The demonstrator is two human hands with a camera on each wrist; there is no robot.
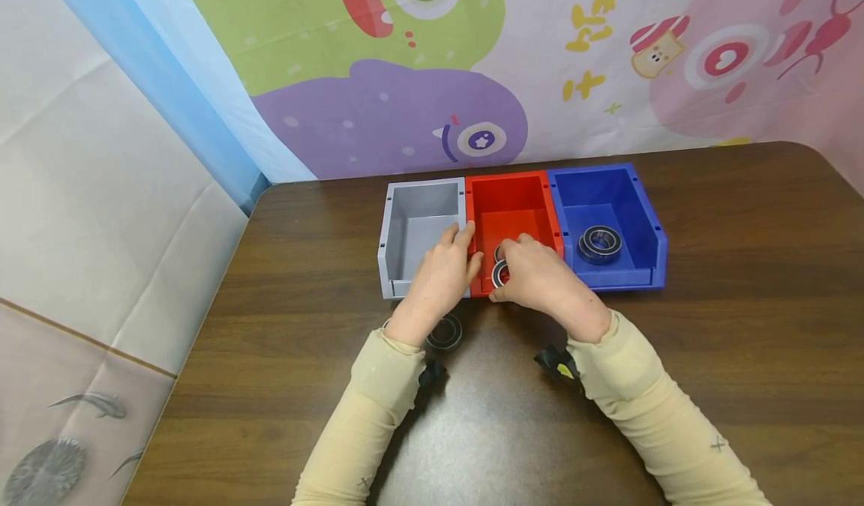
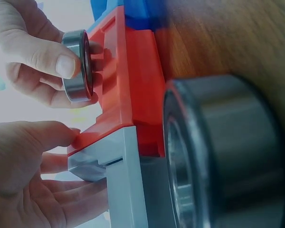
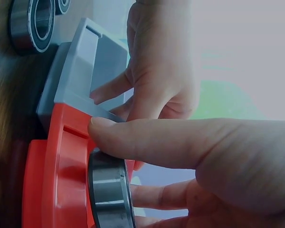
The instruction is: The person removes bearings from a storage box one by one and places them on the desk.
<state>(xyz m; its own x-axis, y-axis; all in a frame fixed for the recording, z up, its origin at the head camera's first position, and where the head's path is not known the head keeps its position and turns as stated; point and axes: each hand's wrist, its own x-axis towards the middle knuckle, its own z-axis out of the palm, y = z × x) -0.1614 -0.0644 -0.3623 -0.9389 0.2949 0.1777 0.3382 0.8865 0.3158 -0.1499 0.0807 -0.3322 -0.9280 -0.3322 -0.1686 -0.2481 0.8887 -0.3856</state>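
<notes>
My right hand (image 1: 540, 277) pinches a ball bearing (image 2: 77, 66) between thumb and fingers at the front of the red bin (image 1: 511, 195). In the head view another ring shows partly just behind it. At the wall shared by the grey bin (image 1: 424, 202) and the red bin, my left hand (image 1: 439, 270) holds on, its fingers on the grey side and its thumb on the red side. A dark-sealed bearing (image 1: 445, 332) lies on the table near my left wrist, and a second one there is mostly hidden under the arm.
To the right, the blue bin (image 1: 594, 187) adjoins the red one and contains two stacked bearings (image 1: 601, 242). The three bins stand in a row on the brown wooden table (image 1: 270, 326), near a printed cloth (image 1: 405, 116) that hangs behind its back edge.
</notes>
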